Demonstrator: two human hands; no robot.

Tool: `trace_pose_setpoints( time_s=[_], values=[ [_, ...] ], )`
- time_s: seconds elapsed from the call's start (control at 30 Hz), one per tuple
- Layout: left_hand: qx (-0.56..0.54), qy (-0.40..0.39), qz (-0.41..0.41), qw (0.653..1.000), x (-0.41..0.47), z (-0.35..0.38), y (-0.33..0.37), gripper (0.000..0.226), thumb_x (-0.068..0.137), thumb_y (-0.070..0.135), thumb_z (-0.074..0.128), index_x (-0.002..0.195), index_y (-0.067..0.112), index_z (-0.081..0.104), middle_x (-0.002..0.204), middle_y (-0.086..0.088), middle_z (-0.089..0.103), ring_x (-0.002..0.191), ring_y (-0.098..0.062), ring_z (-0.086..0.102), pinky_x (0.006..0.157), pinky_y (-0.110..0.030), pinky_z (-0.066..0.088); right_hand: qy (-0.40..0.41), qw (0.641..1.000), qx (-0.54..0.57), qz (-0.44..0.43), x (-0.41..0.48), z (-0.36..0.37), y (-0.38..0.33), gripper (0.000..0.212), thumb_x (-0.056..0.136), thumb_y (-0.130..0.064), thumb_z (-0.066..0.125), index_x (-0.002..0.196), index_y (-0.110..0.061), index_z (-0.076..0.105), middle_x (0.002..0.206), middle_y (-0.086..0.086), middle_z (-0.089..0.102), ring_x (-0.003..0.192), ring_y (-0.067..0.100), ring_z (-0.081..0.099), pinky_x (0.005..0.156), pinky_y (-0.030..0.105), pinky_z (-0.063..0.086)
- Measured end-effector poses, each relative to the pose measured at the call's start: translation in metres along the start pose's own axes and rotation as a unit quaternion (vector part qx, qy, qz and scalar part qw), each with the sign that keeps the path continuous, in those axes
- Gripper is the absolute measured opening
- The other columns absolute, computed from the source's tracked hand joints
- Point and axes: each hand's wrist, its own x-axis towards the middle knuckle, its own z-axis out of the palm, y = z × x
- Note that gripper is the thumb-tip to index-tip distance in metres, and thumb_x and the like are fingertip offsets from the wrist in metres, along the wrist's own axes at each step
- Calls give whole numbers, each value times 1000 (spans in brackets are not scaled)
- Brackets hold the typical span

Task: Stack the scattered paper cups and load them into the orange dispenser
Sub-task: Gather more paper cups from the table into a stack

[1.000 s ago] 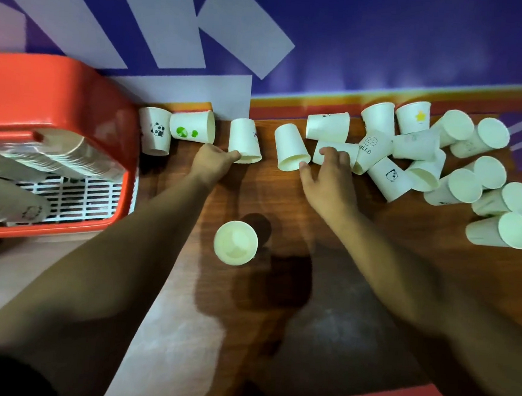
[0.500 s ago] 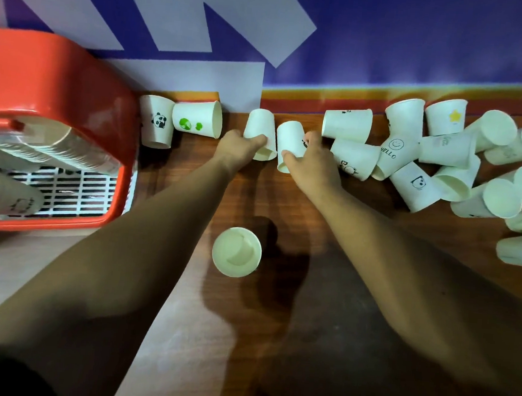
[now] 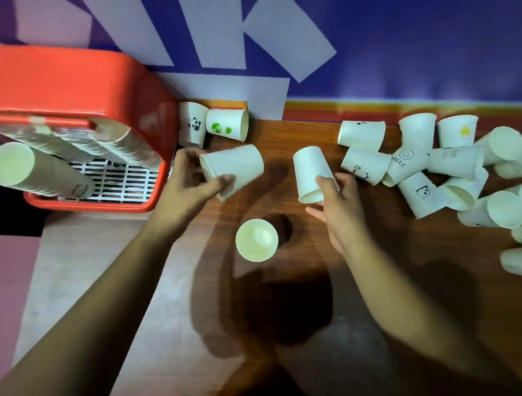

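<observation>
Far left: orange plastic dispenser (image 3: 74,89), rounded top, w/ white slatted grille (image 3: 114,180) low in its front. Two long stacks of white paper cups lie on their sides in it: front stack (image 3: 21,169), open mouth facing camera, & back stack (image 3: 101,144) just under the orange top. Just right of the dispenser, by the wall: panda-print paper cup (image 3: 193,127) & green-print paper cup (image 3: 228,126), the latter on its side, the two touching.

Left hand (image 3: 189,179) grips a plain white paper cup (image 3: 234,167), thumb on near side, fingers round far side. Cup is sideways, rim end at the hand, base pointing right. It's a bit blurred, so can't tell if it touches the table.

Btw & below the hands: upright white paper cup (image 3: 256,239), mouth up, on the brown wooden table (image 3: 402,287), apart from both hands.

Right hand (image 3: 337,200) grips a second plain white cup (image 3: 310,170), fingers curled on its right side near the rim. Base is tilted up & away, mouth end toward camera.

Right side: scattered pile of white paper cups (image 3: 453,160), most on their sides, many touching. Among them: "HELLO" smiley cup (image 3: 403,162) & yellow-star cup (image 3: 457,130) at the back. Purple wall w/ pale shapes (image 3: 421,54) is behind it all.
</observation>
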Motion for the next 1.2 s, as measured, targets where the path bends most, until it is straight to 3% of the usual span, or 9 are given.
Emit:
trace_pose_setpoints(
  time_s=[0.13,0.33,0.4,0.53,0.63,0.77,1.0,1.1,1.2],
  values=[
    [71,-66,54,994,-43,-12,3,54,72,48,85,116,32,57,123,-3,64,116,-27,63,93,-45,56,-20,1000,-10,-18,-21,-8,7,50,89,-30,69,132,-25,43,130,0,46,106,19,62,81,37,60],
    [275,-145,177,934,-69,3,-14,70,74,49,82,137,28,59,115,16,47,117,-3,51,102,-14,37,0,995,-81,-66,-45,-17,8,68,61,-59,72,115,-28,46,122,-1,59,105,16,64,85,46,59],
    [325,-154,180,916,-65,10,-29,73,73,55,75,139,30,58,115,16,45,114,-8,48,103,-21,37,11,991,-101,-83,-53,-19,4,62,64,-59,72,114,-30,48,119,-3,60,104,13,63,84,43,58],
    [400,-173,181,882,-57,17,-59,81,68,61,73,142,36,55,124,8,46,110,-15,41,103,-48,44,23,980,-145,-134,-73,-23,-1,44,84,-41,71,124,-35,54,127,-5,59,107,7,59,71,17,50],
    [343,-235,138,899,-54,17,-60,90,71,57,80,150,39,42,140,3,45,129,-17,42,113,-47,39,5,967,-192,-166,-92,-18,2,62,79,-46,74,135,-43,46,135,-7,52,114,7,55,84,22,53],
    [252,-251,42,934,-52,-5,-60,110,71,47,87,158,34,23,159,6,31,148,-12,28,121,-37,28,-23,949,-239,-205,-117,-3,2,75,71,-47,81,136,-34,45,131,-12,54,115,6,54,96,32,51],
    [147,-154,-19,977,-59,-43,-58,30,95,20,69,124,26,61,123,4,66,117,-10,61,102,-27,45,-70,856,-427,-283,-122,42,17,87,72,-46,81,144,-23,39,147,-5,41,134,14,39,111,35,37],
    [122,-172,-42,977,-57,-40,-56,29,98,36,62,127,29,64,124,7,68,116,-3,61,102,-25,45,-84,827,-476,-288,-113,57,33,86,74,-44,79,146,-22,37,150,-4,39,138,17,37,112,38,37],
    [112,-208,-45,971,-57,-24,-55,33,100,36,60,132,28,63,127,9,68,119,-6,62,104,-26,47,-86,838,-452,-294,-109,67,44,86,75,-38,81,146,-19,38,151,-1,40,138,18,38,112,37,36]
  ],
)
